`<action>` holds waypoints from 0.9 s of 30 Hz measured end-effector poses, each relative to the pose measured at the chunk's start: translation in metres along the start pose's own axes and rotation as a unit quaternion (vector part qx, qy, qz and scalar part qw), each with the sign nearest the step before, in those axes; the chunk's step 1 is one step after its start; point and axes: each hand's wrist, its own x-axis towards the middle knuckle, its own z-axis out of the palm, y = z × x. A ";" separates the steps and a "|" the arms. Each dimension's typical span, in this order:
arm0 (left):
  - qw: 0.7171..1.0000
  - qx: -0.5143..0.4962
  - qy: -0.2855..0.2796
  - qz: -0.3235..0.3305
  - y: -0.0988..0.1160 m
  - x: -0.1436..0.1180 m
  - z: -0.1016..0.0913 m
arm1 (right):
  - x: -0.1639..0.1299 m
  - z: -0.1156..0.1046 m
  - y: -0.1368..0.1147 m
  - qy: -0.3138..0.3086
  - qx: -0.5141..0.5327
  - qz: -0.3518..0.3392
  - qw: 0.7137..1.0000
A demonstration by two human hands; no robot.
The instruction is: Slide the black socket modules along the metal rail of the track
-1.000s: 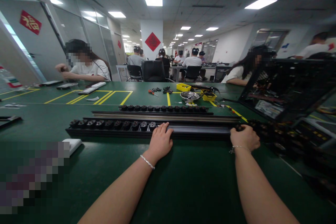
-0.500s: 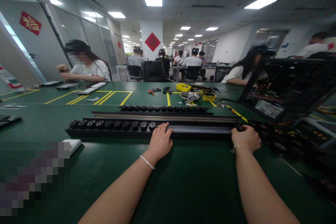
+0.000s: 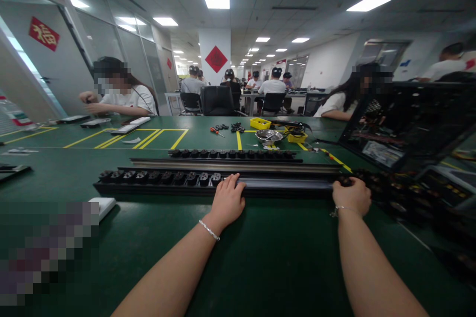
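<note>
A long black power strip rail point(image 3: 286, 186) lies across the green table point(image 3: 267, 257) in front of me, its left half filled with several black socket modules point(image 3: 159, 176). My left hand point(image 3: 227, 200) rests on the rail's middle with the fingers laid over its front edge. My right hand point(image 3: 351, 196) is curled at the rail's right end, fingers closed on a small black socket module point(image 3: 344, 182) from a pile of black parts point(image 3: 394, 193). Both wrists carry thin bracelets.
A second rail with sockets point(image 3: 230, 154) and a bare metal rail point(image 3: 223, 164) lie just behind. Yellow bins point(image 3: 260, 123), a metal bowl point(image 3: 268, 135) and pliers point(image 3: 216, 131) sit farther back. A black crate point(image 3: 409, 124) stands at right. Other people work at nearby tables.
My right hand has shifted slightly to the right along the rail's end. The left hand has stayed in place.
</note>
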 end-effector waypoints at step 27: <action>1.000 0.002 0.005 -0.001 0.001 0.000 0.001 | 0.023 -0.017 0.008 -0.118 -0.048 0.026 0.991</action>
